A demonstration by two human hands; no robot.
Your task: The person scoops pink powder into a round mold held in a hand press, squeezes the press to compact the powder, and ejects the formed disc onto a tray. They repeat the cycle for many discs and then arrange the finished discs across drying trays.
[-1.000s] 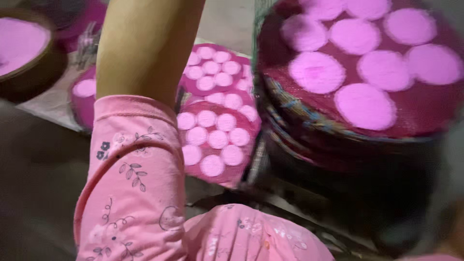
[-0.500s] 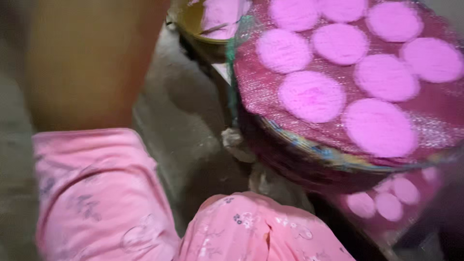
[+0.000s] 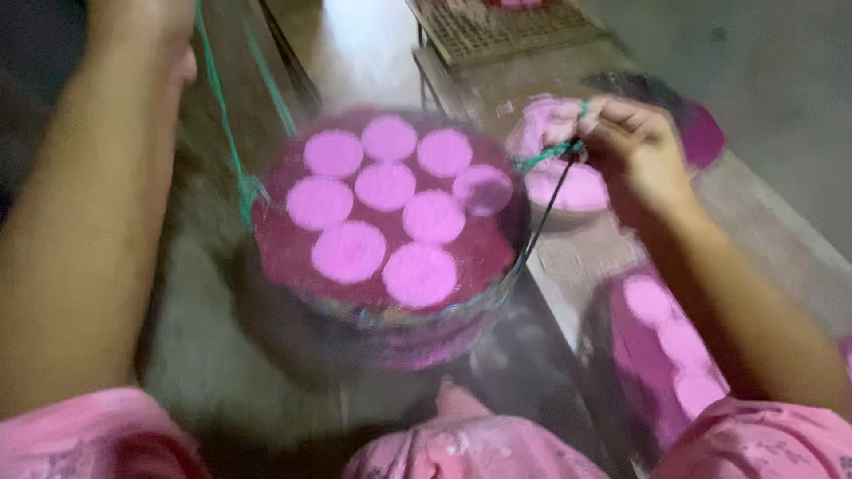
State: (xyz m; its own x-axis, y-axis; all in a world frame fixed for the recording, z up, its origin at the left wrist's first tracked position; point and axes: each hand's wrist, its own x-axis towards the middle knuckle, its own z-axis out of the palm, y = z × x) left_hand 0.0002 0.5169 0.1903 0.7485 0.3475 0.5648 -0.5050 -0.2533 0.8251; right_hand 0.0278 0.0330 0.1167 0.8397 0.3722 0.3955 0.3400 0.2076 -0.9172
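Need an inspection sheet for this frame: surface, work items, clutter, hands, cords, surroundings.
Surface: grey floor, blurred.
Work items: stack of round woven trays, top one dark red with eight pink discs; the stack appears to hang from cords.
Clutter: pink lump in a bowl behind the stack; another tray of pink discs lower right.
Hands: left hand raised at the top left, grip unclear; right hand pinches cords beside the stack.
Cords: green cord runs from the left hand to the stack's rim; dark cord from the right hand.
Surroundings: woven rack at the top; pink sleeves along the bottom.
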